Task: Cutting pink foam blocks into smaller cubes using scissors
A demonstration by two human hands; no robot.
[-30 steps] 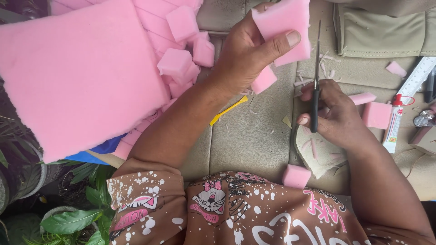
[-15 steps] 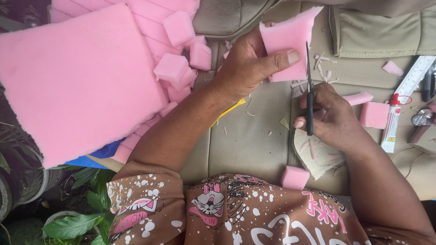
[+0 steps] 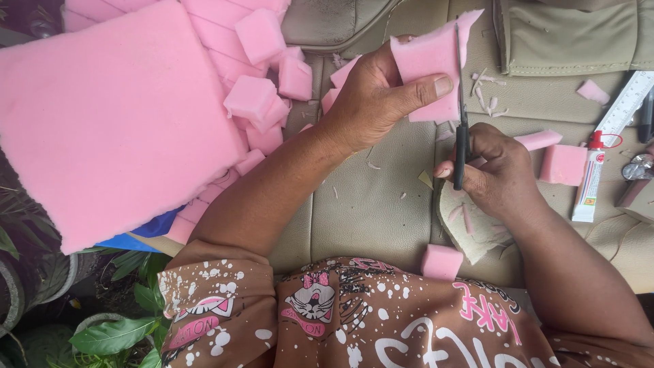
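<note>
From above, my left hand [image 3: 373, 95] pinches a soft pink foam piece [image 3: 426, 65], thumb pressed across its front and fingers behind, holding it up over the beige seat [image 3: 371, 204]. The foam is spongy and matte, roughly square, with a ragged upper right corner. My right hand [image 3: 494, 170] is closed around the black handles of the scissors [image 3: 461, 116], whose thin blades point away from me and run up along the foam's right edge, touching it; I cannot tell how far the blades are parted. The seat is smooth, stitched leather-like material, littered with thin pale shavings. Under my right wrist lies a curved beige scrap [image 3: 473, 228] with pink slivers on it, and a small pink cube [image 3: 441, 261] sits near my shirt. To my right lie another pink block [image 3: 563, 164], a flat pink strip [image 3: 539, 140], a white glue tube [image 3: 590, 178] with a red cap, and a clear ruler [image 3: 630, 99]. To my left a big, thick pink foam slab [image 3: 116, 123] fills the corner, with a heap of pink cubes [image 3: 262, 95] beside it, close to my left forearm. Green leaves [image 3: 109, 334] show low on the left.
</note>
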